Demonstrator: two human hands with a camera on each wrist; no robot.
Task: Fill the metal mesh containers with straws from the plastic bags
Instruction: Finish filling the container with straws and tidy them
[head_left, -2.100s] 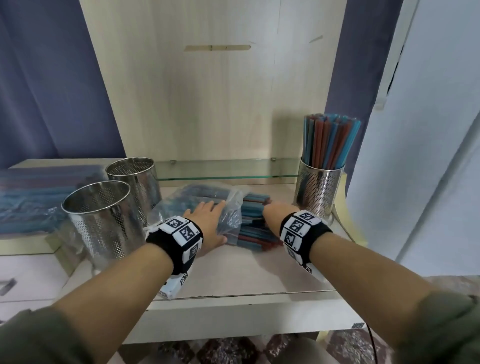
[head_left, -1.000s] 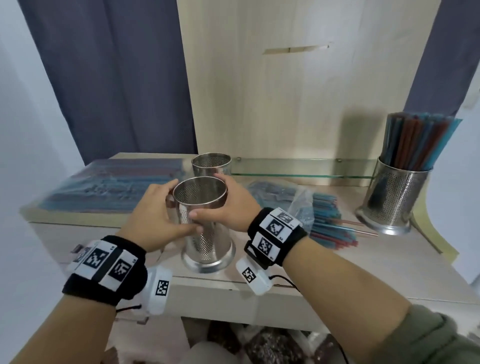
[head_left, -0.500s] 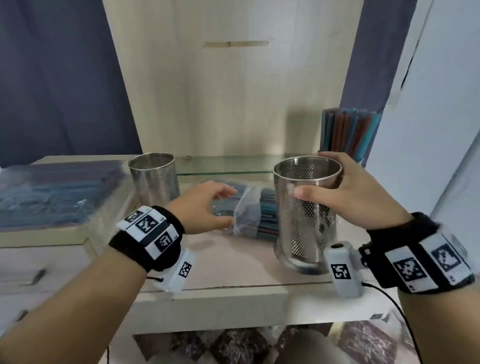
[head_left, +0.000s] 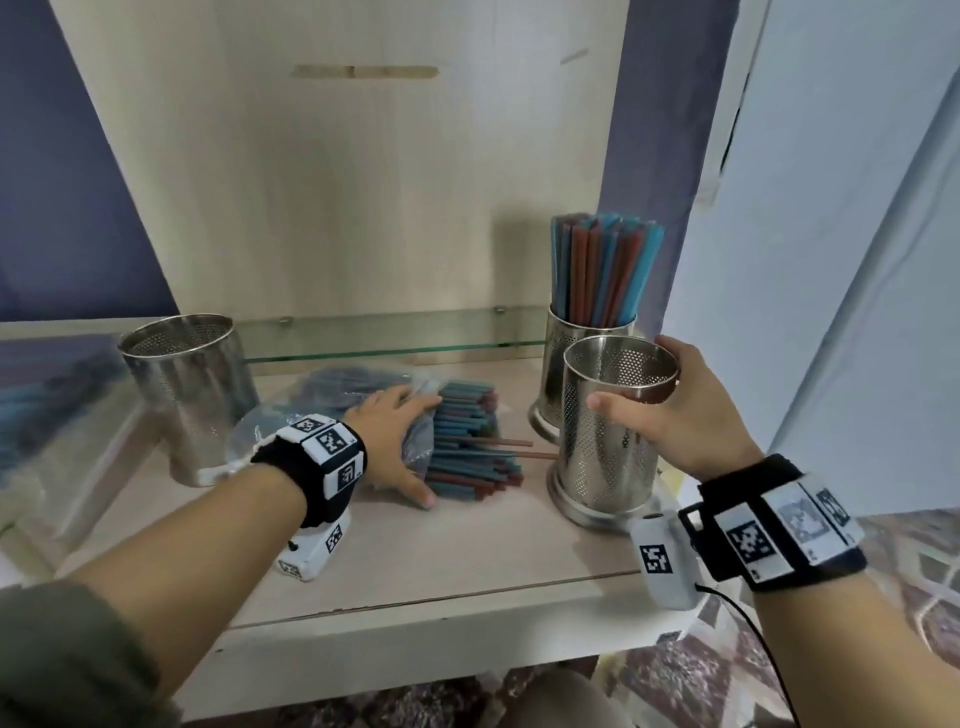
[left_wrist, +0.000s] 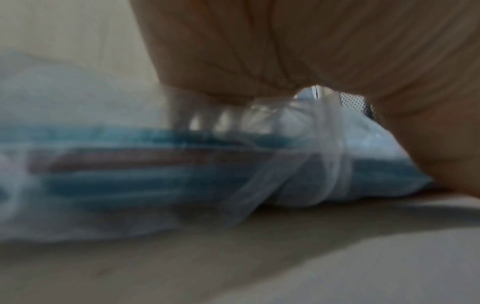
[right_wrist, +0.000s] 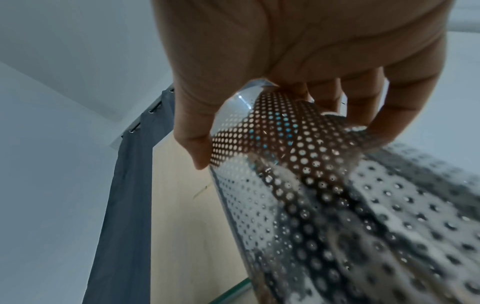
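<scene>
An empty mesh container (head_left: 608, 441) stands at the table's right front, and my right hand (head_left: 675, 415) grips it round the rim, thumb on the near side. Its perforated wall (right_wrist: 337, 195) fills the right wrist view, with my fingers (right_wrist: 358, 98) curled over the top. Just behind it is a container (head_left: 566, 343) full of blue and red straws (head_left: 602, 270). My left hand (head_left: 410, 447) lies flat on a clear plastic bag (head_left: 332, 389), thumb spread at its open end. Straws (head_left: 467, 447) stick out of that end. In the left wrist view the palm (left_wrist: 285, 51) sits over the bag (left_wrist: 182, 174).
A second empty mesh container (head_left: 187, 384) stands at the left, beside the bag. More bagged straws (head_left: 47, 400) lie on a lower surface at the far left. A glass strip (head_left: 389, 338) and a wooden panel close off the back. The table's front edge (head_left: 415, 608) is near.
My right hand has carried the empty container from the left side to the right and stood it in front of the filled one. My left hand let go of it and moved onto the bag.
</scene>
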